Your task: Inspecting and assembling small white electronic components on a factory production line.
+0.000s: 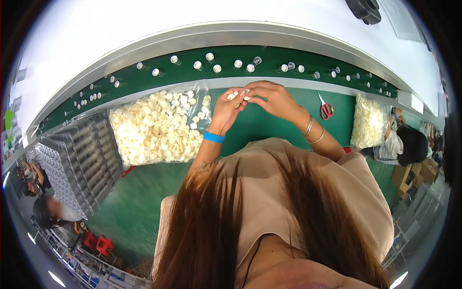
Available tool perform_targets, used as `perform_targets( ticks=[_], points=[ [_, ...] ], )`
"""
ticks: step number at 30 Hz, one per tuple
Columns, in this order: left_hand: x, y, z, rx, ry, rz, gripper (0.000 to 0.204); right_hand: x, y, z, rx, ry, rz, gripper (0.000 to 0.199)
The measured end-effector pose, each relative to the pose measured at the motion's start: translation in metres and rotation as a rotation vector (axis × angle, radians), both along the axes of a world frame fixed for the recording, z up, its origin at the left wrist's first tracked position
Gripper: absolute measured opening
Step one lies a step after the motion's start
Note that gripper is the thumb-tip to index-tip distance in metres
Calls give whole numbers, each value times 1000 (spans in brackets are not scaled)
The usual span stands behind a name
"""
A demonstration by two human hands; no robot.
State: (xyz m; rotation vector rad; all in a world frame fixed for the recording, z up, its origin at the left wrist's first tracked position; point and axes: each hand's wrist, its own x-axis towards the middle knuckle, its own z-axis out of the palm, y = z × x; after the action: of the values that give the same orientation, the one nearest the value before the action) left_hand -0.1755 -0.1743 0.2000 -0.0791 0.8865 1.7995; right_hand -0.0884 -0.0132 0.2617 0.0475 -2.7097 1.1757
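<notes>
My left hand (230,107) is closed around a small white round piece (231,97), with the fingers curled and the thumb up. Close against it, my right hand (278,100) pinches another small white piece (247,95) between thumb and fingertips. The hands meet over the green work surface, beside the near edge of a belt. Left of my left hand lies a clear plastic bag (159,127) spread wide, full of cream-white round pieces like small caps. To the right of my right hand, scissors (326,110) with red handles rest on the surface.
A green conveyor belt (269,55) carries several small clear cups with white tops. Stacked clear trays (79,159) stand at the left. Another bag of white pieces (368,120) is at the right, beside a co-worker (409,144). Red stools (104,245) stand behind on the left.
</notes>
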Motion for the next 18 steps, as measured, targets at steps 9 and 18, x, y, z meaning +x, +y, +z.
perform_targets(
  ticks=[9,18],
  points=[
    [7,-7,-20,-190,-59,105,24,-9,33,-83,-185,-79,-397,21],
    [19,-56,-36,-363,-174,245,30,-48,61,-160,331,-306,-588,27]
  ],
)
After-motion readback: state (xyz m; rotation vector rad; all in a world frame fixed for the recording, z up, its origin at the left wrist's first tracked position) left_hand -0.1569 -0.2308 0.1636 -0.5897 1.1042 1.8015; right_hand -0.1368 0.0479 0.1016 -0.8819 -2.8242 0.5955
